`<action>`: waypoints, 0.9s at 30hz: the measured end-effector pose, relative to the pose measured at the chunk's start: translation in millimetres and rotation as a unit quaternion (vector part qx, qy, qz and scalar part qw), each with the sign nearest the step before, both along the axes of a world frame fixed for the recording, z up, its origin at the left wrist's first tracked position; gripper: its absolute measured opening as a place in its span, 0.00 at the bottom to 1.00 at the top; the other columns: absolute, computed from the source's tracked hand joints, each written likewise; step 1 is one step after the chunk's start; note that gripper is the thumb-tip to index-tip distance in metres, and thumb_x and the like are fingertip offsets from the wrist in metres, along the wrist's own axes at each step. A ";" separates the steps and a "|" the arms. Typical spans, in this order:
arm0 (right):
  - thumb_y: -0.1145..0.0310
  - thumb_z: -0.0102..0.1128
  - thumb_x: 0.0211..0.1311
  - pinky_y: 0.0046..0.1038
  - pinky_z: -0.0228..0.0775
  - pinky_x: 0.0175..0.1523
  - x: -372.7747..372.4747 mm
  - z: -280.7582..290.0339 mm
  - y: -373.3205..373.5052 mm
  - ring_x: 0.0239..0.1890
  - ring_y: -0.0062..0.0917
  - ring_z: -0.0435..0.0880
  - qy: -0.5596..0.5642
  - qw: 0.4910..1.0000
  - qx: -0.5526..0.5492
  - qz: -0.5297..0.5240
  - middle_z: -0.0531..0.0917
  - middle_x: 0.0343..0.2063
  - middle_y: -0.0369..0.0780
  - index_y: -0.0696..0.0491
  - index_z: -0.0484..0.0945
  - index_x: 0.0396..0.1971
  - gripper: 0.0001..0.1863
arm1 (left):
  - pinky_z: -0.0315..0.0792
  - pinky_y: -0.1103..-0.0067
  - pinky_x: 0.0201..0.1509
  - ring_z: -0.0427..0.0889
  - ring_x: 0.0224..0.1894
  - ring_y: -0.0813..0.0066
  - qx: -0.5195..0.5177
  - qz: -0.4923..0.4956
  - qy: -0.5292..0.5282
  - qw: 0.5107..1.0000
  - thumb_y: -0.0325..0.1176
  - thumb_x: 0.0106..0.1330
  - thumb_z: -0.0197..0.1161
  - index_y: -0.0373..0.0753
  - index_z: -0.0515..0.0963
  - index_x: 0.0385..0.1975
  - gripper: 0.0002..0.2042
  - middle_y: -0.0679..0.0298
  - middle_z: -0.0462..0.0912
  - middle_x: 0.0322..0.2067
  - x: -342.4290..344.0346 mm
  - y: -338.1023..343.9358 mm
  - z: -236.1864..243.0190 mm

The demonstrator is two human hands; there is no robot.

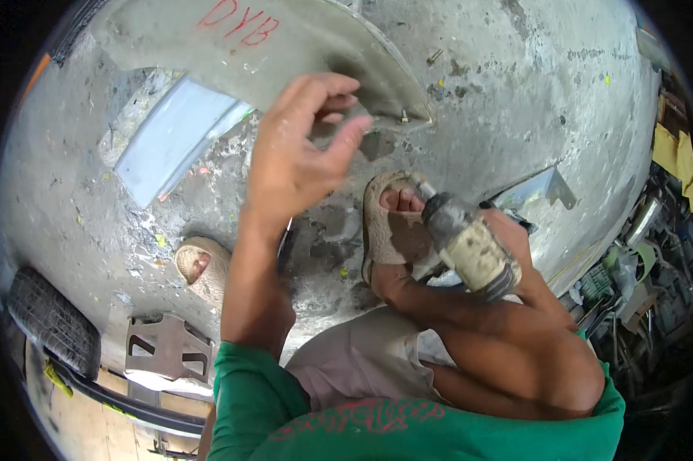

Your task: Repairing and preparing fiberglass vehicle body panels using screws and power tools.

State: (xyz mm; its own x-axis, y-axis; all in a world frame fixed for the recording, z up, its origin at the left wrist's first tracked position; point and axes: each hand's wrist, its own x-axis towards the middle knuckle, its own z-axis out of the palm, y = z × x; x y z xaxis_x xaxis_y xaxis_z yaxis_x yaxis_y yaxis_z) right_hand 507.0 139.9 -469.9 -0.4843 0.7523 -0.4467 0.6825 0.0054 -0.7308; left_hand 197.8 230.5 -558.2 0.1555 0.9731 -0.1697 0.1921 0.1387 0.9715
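My left hand (308,154) is raised in front of a curved grey panel (162,38) with red handwriting, its fingers loosely bent and apart, nothing visible in them. A small bolt (404,115) stands at the panel's right corner, just right of that hand. My right hand (508,238) grips a worn beige and black power tool (469,250), its metal tip pointing up-left over my right sandalled foot (399,200). The fingers of that hand are partly hidden behind the tool.
A translucent strip (162,138) lies below the panel at left. A tyre (53,323) and a plastic stool (166,346) are at lower left. Piled metal parts (631,292) line the right side. A loose bolt (435,55) lies on the concrete floor (531,92).
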 end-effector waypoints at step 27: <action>0.79 0.64 0.53 0.37 0.70 0.61 95.0 -36.9 125.8 0.58 0.42 0.77 -0.238 0.929 0.283 -0.011 0.76 0.59 0.46 0.48 0.68 0.67 0.37 | 0.71 0.75 0.56 0.72 0.52 0.71 0.099 0.470 0.116 0.869 0.33 0.67 0.66 0.30 0.67 0.59 0.25 0.55 0.72 0.49 -103.8 14.0 35.6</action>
State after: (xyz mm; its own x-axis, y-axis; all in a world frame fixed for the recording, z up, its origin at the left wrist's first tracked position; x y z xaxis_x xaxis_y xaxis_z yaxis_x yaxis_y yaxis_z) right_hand 602.0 265.8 -506.8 -0.3151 0.9393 -0.1358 0.9323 0.2795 -0.2295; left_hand 94.0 244.5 -522.6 -0.7402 0.6656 0.0957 0.2791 0.1746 0.9443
